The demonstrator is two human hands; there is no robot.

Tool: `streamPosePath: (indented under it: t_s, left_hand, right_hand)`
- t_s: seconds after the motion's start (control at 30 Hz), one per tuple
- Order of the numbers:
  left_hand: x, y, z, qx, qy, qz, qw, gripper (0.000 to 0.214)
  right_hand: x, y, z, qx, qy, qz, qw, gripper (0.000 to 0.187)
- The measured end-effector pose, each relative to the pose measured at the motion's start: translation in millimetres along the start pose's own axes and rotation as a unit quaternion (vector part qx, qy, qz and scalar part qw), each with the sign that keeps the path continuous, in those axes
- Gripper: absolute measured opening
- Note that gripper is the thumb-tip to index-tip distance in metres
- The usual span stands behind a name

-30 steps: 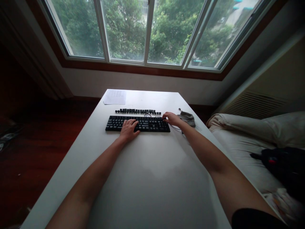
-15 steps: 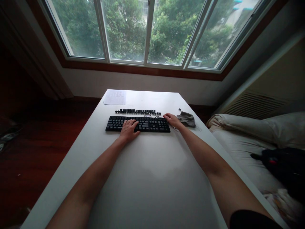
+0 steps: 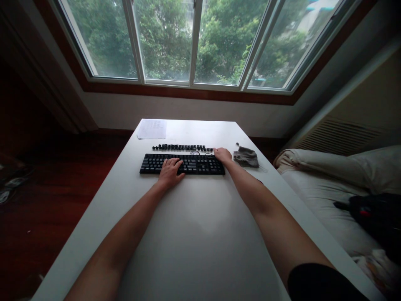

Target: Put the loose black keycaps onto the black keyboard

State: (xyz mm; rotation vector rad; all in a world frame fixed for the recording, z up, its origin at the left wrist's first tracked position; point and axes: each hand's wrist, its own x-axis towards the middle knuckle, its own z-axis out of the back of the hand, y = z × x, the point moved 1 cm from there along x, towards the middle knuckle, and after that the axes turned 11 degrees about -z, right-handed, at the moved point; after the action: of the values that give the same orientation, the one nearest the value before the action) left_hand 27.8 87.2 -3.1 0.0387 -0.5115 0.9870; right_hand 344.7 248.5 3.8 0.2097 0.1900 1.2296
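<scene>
A black keyboard (image 3: pixel 200 167) lies on the white table. My left hand (image 3: pixel 170 172) rests on its middle-left part with the fingers spread over the keys. Behind the keyboard runs a row of loose black keycaps (image 3: pixel 178 147). At the right end of that row is my right hand (image 3: pixel 223 155), above the keyboard's back right corner. Its fingers are curled together near the last keycaps, and whatever may be between them is hidden. A grey cloth pouch (image 3: pixel 246 156) lies just to the right of this hand.
Papers (image 3: pixel 152 128) lie at the table's back left corner. A thin cable (image 3: pixel 194 153) shows behind the keyboard. The white table (image 3: pixel 188 225) stands before a window, with a pale sofa (image 3: pixel 322 205) on the right holding a dark bag (image 3: pixel 376 215).
My right hand has shifted slightly, its fingers more curled at the end of the keycap row, and the forearm has swung left. My left hand stays on the keyboard.
</scene>
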Motion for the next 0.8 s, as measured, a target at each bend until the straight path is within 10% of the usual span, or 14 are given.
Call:
streamPosePath:
  t_s: [0.8]
  left_hand:
    - [0,0,1.0,-0.004,0.004,0.004,1.000,0.060]
  right_hand:
    - [15,6,-3,0.035,-0.027,0.021,0.999,0.028]
